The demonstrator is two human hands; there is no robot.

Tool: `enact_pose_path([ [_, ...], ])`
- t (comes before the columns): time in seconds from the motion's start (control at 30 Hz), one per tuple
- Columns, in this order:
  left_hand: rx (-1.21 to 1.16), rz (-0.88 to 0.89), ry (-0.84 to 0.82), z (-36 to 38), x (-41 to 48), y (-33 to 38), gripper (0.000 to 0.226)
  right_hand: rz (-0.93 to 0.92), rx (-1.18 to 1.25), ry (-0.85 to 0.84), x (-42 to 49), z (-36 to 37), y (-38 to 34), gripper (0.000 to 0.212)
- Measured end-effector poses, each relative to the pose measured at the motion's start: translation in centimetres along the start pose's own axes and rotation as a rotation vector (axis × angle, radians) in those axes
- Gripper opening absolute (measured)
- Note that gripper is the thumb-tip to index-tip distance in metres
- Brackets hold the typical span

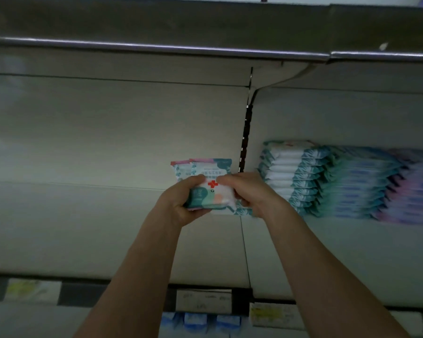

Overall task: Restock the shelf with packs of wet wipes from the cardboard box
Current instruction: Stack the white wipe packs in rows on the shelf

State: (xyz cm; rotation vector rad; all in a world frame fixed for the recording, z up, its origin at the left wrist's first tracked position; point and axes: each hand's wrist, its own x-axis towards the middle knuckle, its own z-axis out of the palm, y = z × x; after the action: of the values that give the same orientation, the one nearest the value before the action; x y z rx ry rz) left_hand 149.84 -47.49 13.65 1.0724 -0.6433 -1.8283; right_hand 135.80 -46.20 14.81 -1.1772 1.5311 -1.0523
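So the pack of wet wipes [211, 195] is up at shelf height, pinched between both hands just above the shelf [103, 230] board. The left hand [178, 203] has its fingers curled under the left edge with the thumb over the top. The right hand [249, 191] wraps the right edge the same way, so both are closed onto it with nothing spare. There's a pinkish sliver under the left fingers that might be a second pack, but it's too blurry to call.

Just past the fingertips, two upright packs [200, 168] stand near the back. I'd guess the move is to stand this one up in front of them. My tip: keep it square and push it straight back until it touches. These soft packs flop, so let go with one hand at a time, and keep the red cross print facing out like the others.

Right of the right fingers, just past the slotted upright [245, 142], flat stacks of teal packs [300, 181] sit close by, with purple packs [415, 189] beyond them. Try not to elbow that pile. Left of the left fingers it's bare board and back panel.

Above the hands is the upper shelf rail [156, 48]. Below the wrists, the front edge carries price labels [203, 304], with blue packs [198, 323] on the level underneath. The lighting is pretty dim. The cardboard box isn't in shot.
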Motion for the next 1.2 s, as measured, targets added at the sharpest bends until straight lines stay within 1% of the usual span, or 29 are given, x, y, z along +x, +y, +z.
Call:
enact_pose_path([
  [0.07,-0.003,-0.011,0.005,0.2,0.5,0.2,0.005,0.048,-0.025,-0.023,0.6,-0.5,0.0,0.012],
  [0.1,-0.013,-0.016,0.0,0.4,0.8,0.2,0.007,0.061,0.0,-0.029,0.9,-0.6,0.1,0.011],
  [0.17,-0.045,-0.011,-0.01,0.6,1.4,0.4,0.011,0.07,0.085,-0.025,1.4,-0.8,0.3,0.009],
  [0.23,-0.09,0.024,0.025,0.6,2.2,0.7,0.013,0.085,0.193,-0.009,1.7,-0.9,0.8,0.009],
  [0.33,-0.183,0.099,0.132,0.2,3.0,1.2,0.019,0.105,0.371,0.051,1.8,-1.1,1.1,0.007],
  [0.4,-0.246,0.133,0.171,-0.3,3.4,1.3,0.024,0.103,0.488,0.104,1.9,-1.1,1.3,0.005],
  [0.47,-0.298,0.137,0.198,-0.9,3.7,1.3,0.029,0.09,0.553,0.153,2.1,-1.1,1.5,0.005],
  [0.5,-0.311,0.129,0.194,-1.2,3.7,1.2,0.028,0.08,0.568,0.168,2.2,-1.1,1.6,0.005],
  [0.57,-0.304,0.103,0.118,-1.2,3.7,0.9,0.023,0.065,0.598,0.183,2.4,-0.9,2.0,0.004],
  [0.63,-0.218,0.072,0.018,-0.6,3.5,0.6,0.017,0.07,0.628,0.172,2.6,-0.7,2.5,0.01],
  [0.67,-0.152,0.052,-0.006,-0.1,3.4,0.5,0.013,0.083,0.639,0.155,2.6,-0.6,2.7,0.014],
  [0.77,-0.036,0.018,-0.014,1.3,3.5,0.4,0.011,0.126,0.655,0.085,2.7,-0.8,3.1,0.018],
  [0.87,-0.005,0.039,0.03,2.5,4.2,0.9,0.002,0.138,0.551,0.066,2.8,-1.9,3.2,0.022],
  [0.9,0.021,0.049,0.052,2.7,4.5,1.0,0.005,0.14,0.488,0.082,2.8,-2.4,3.2,0.023],
  [1.03,0.129,0.077,0.109,3.6,5.8,1.4,0.011,0.118,0.175,0.235,3.7,-3.8,3.8,0.018],
  [1.2,0.188,0.095,0.125,4.0,7.0,1.2,0.01,-0.023,-0.237,0.388,4.8,-4.1,5.2,0.029],
])
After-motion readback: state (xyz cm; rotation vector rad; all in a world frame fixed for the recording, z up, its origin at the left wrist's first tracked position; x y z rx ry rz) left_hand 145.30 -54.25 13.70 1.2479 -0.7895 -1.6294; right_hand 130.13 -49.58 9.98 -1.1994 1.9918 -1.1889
